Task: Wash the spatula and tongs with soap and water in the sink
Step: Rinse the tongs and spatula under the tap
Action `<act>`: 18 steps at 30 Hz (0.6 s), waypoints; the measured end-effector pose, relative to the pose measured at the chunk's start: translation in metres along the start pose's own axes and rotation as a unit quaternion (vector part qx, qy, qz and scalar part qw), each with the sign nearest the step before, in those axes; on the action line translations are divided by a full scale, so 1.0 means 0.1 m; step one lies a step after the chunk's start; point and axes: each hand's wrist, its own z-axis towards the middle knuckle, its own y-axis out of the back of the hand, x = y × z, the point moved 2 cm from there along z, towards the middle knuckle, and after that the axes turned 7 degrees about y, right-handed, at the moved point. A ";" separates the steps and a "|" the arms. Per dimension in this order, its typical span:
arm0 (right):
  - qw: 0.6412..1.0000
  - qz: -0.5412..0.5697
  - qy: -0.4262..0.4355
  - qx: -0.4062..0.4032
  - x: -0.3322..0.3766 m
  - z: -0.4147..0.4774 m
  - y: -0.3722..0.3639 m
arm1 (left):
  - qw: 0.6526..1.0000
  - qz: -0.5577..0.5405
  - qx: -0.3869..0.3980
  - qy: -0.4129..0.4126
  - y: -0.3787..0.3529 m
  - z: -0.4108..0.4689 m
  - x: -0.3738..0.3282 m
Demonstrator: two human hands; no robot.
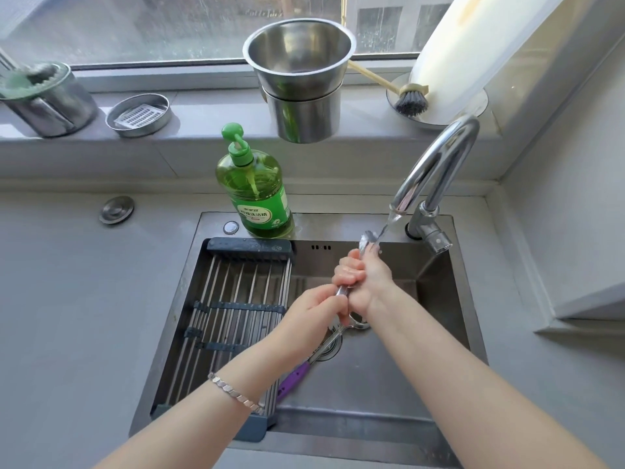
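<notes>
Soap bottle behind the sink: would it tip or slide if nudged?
The soap bottle looks fairly full, so it is probably heavy and likely slides before tipping. It stands on the sink ledge, which looks wet, so the base may skid. A push high at the pump would tip it more readily.

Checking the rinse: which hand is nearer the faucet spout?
Right. The right hand grips the metal utensil just below the faucet spout, at the water stream. The left hand grips the same utensil lower down, farther from the spout and closer to the person.
</notes>
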 end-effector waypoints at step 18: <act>0.996 -0.013 0.063 0.057 -0.07 -0.06 0.17 | 0.984 0.174 -0.045 0.015 0.13 -0.24 0.15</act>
